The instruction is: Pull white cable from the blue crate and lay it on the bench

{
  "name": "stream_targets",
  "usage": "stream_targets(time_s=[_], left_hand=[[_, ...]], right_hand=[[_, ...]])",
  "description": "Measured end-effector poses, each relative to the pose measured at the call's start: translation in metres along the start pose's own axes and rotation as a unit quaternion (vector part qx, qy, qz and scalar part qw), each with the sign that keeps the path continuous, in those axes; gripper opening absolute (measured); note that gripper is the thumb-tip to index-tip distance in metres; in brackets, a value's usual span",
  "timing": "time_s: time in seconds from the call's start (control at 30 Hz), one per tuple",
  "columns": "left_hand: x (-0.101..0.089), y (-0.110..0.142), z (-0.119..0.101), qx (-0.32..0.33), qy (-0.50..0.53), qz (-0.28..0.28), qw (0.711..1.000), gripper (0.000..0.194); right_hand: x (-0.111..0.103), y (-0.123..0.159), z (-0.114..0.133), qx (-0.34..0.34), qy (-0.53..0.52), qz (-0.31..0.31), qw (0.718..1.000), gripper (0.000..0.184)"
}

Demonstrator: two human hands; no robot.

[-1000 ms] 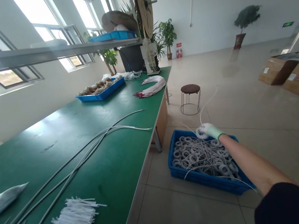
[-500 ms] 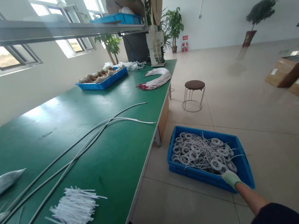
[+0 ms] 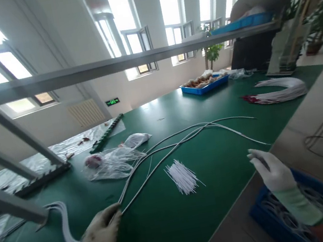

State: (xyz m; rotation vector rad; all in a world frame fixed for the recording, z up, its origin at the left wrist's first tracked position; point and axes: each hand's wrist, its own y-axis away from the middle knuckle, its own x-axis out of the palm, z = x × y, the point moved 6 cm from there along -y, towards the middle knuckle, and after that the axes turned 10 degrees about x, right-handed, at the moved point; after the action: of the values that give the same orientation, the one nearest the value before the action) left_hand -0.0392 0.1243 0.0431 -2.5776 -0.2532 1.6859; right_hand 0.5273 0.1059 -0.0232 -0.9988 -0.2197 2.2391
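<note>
My left hand [image 3: 99,240], in a worn pale glove, is closed on grey cables [image 3: 154,172] at the lower left of the green table. From its fingertips the cables run along the tabletop and cross before fanning out at the right. My right hand [image 3: 275,172], in a white glove with a green cuff, is over the table's right edge, just short of the thin cable end. Its fingers are bent but apart, with nothing seen between them. A pile of short white tubes [image 3: 183,177] lies between my hands.
The blue crate [image 3: 261,214] of coiled cables sits below my right arm. A red-tipped white wire bundle [image 3: 287,92] and a blue tray [image 3: 204,88] lie farther back. Clear plastic bags [image 3: 112,163], a metal rack post [image 3: 10,202] and an overhead shelf [image 3: 126,61] are on the left.
The view has swung left. My right hand has come up from the crate to the table edge, holding nothing visible. My left hand is now in view, gripping the cables.
</note>
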Motion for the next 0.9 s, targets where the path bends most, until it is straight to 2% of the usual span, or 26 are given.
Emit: stream_targets(time_s=[0.1, 0.2, 0.3, 0.37, 0.5, 0.6, 0.67, 0.73, 0.8, 0.9], left_hand=[[0.016, -0.042, -0.008, 0.009, -0.023, 0.033, 0.999, 0.041], [0.03, -0.074, -0.011, -0.006, -0.074, 0.056, 0.996, 0.043], [0.032, -0.081, -0.012, -0.018, -0.093, 0.075, 0.993, 0.045], [0.029, -0.075, -0.018, 0.006, -0.078, 0.093, 0.993, 0.043], [0.027, -0.052, -0.028, 0.037, -0.027, 0.197, 0.979, 0.035], [0.026, -0.047, -0.031, 0.049, -0.002, 0.233, 0.971, 0.027], [0.029, -0.053, -0.03, 0.056, 0.011, 0.236, 0.97, 0.025], [0.036, -0.06, -0.023, 0.046, 0.025, 0.245, 0.968, 0.019], [0.044, -0.066, -0.014, 0.031, 0.049, 0.253, 0.966, 0.018], [0.046, -0.066, -0.002, 0.031, 0.097, 0.213, 0.972, 0.025]], right_hand=[[0.057, 0.0, 0.09, -0.091, -0.005, 0.111, 0.99, 0.039], [0.117, -0.002, 0.154, -0.145, 0.05, 0.209, 0.966, 0.033], [0.169, -0.024, 0.189, -0.147, 0.149, 0.265, 0.941, 0.027], [0.197, -0.047, 0.202, -0.135, 0.219, 0.289, 0.922, 0.028], [0.236, -0.085, 0.222, -0.129, 0.32, 0.34, 0.874, 0.031], [0.246, -0.098, 0.232, -0.121, 0.348, 0.365, 0.855, 0.03], [0.241, -0.103, 0.235, -0.107, 0.336, 0.362, 0.863, 0.029], [0.227, -0.111, 0.239, -0.088, 0.292, 0.334, 0.892, 0.028], [0.206, -0.123, 0.247, -0.062, 0.212, 0.282, 0.934, 0.028], [0.167, -0.143, 0.279, -0.029, 0.039, 0.181, 0.982, 0.027]])
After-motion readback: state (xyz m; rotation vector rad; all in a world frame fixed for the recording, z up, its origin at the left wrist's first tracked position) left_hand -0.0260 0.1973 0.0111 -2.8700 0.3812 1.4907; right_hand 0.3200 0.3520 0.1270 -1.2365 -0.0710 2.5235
